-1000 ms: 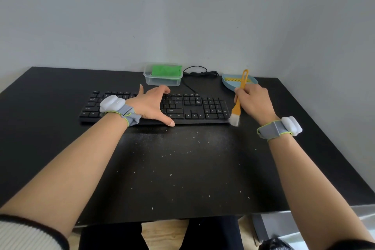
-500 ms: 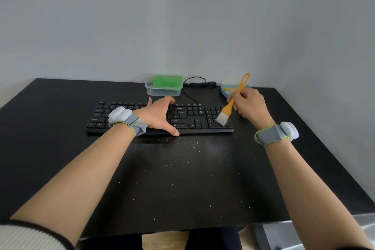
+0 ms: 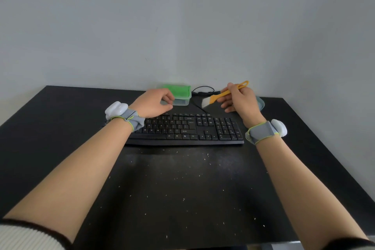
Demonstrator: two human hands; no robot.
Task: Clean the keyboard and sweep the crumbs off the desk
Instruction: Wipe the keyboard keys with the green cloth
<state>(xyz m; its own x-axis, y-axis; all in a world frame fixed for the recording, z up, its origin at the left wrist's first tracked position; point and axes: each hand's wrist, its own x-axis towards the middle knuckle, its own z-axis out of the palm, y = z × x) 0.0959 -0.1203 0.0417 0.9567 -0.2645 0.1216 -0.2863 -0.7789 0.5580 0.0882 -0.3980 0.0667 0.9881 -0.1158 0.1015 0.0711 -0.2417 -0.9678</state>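
A person's right hand (image 3: 241, 99) grips an orange brush (image 3: 225, 94) by its handle, held in the air w/ pale bristles pointing toward the left hand and raised off the surface (image 3: 60, 128). The left hand (image 3: 153, 102) hovers above the far left part of a black keyboard (image 3: 188, 130), fingers curled loosely inward, holding nothing; whether fingertips touch the clear container (image 3: 183, 100) just beyond them can't be told. That container holds a green cloth (image 3: 178, 88). The keyboard lies below and between both hands, its cable (image 3: 203, 89) looping at the wall between container and brush. A pale blue dustpan (image 3: 261, 103) peeks out behind the right hand, mostly hidden. Pale crumbs (image 3: 182, 199) are scattered over the black surface nearer the person than the keyboard, between the two forearms. Both wrists carry grey straps w/ white devices: left (image 3: 116, 109), right (image 3: 279, 128).
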